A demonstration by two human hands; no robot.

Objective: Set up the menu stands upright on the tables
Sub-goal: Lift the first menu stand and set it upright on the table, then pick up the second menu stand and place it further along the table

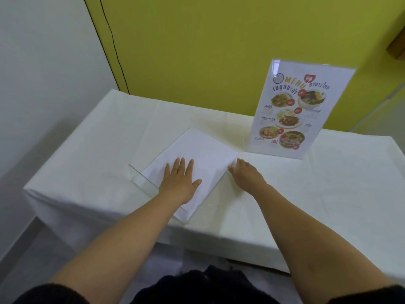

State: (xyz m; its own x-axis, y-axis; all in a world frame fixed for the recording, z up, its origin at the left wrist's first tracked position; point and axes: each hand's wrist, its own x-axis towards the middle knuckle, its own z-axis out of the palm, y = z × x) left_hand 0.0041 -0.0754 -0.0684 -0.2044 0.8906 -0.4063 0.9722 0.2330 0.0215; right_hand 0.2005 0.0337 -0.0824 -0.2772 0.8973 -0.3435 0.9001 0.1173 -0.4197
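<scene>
Near edge: the front edge of the surface (219, 233), draped in a white cloth, runs across the view just beyond the person's dark clothing; both bare forearms reach over it
Flat menu stand: a clear acrylic stand (192, 159) lies face down near the front edge, left of centre, showing only blank white paper; its clear base plate juts up at the near-left end
Left hand: the left hand (180, 183) rests palm down on the flat stand's near half, fingers spread and pointing away, gripping nothing
Right hand: the right hand (245, 174) sits at the stand's right edge, fingers curled with tips touching that edge; whether they hook beneath it cannot be told
Open room: bare cloth lies left of the flat stand up to the surface's left edge, and a wide bare stretch lies right of the right hand
Upright menu stand: a second stand (300, 110) stands at the far right, just beyond the flat one's far corner, close to the back edge
Writing: its sheet reads "MENU" above Thai script, with photos of dishes and red price circles too small to read
Far side: a yellow-green wall (208, 40) lies directly behind the back edge
</scene>
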